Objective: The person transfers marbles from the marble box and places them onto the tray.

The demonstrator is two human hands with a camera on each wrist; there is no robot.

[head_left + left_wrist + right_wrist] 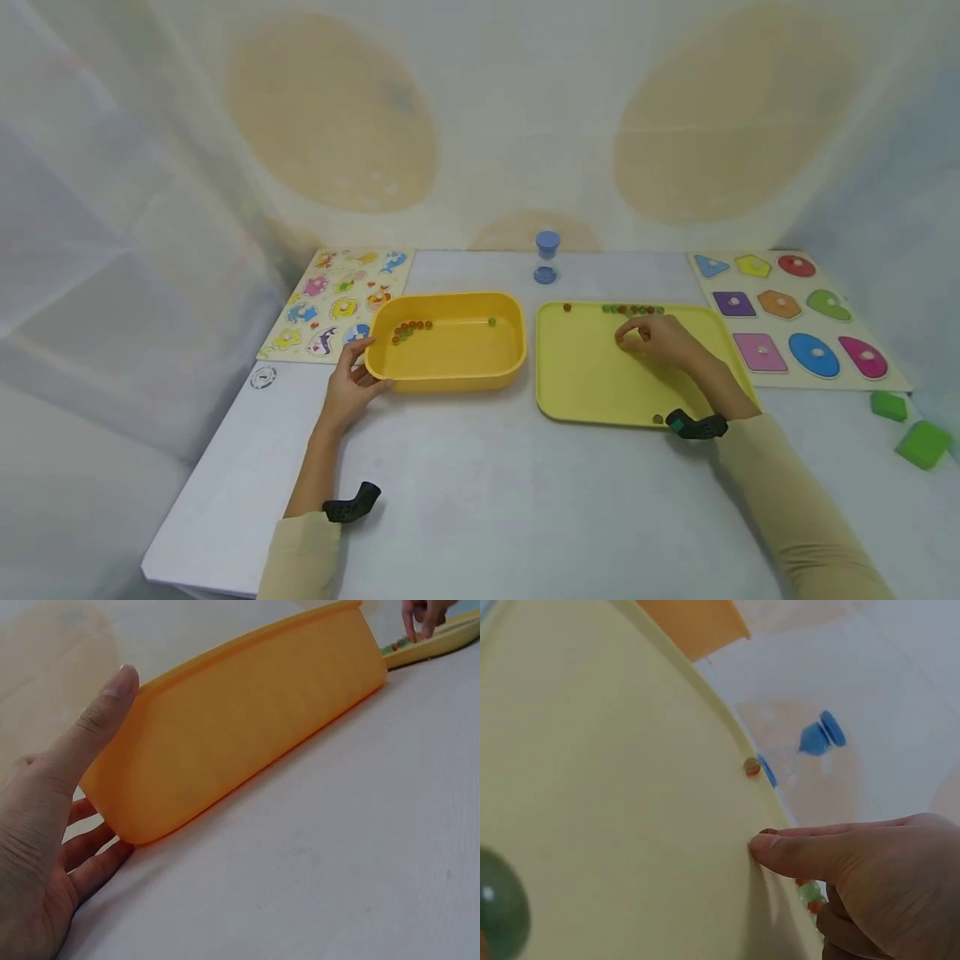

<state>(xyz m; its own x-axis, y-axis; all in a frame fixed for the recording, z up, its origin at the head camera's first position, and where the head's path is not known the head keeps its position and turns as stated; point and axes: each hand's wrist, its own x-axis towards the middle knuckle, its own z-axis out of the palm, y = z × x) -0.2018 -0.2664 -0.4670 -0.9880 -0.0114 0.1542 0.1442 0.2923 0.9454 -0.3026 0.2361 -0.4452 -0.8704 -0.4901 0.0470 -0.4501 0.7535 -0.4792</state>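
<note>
My left hand [348, 393] holds the left end of a yellow-orange plastic basin [450, 384], thumb along the outside of its wall and fingers round the corner in the left wrist view. Inside the basin, several red-brown and green marbles [412, 326] gather at the left, and one green marble [492, 322] sits at the right. Over a pale yellow tray [585, 375], my right hand [662, 340] pinches a small red-brown marble [768, 832] between thumb and index finger. A row of red and green marbles [632, 310] lies along the tray's far edge, partly behind that hand.
A red-brown marble [567, 307] lies at the tray's far left, and a green one [657, 419] near its front edge. Behind stands a blue sand timer [547, 257]. Puzzle boards [343, 307] flank both containers. Green blocks [924, 444] rest at the far right.
</note>
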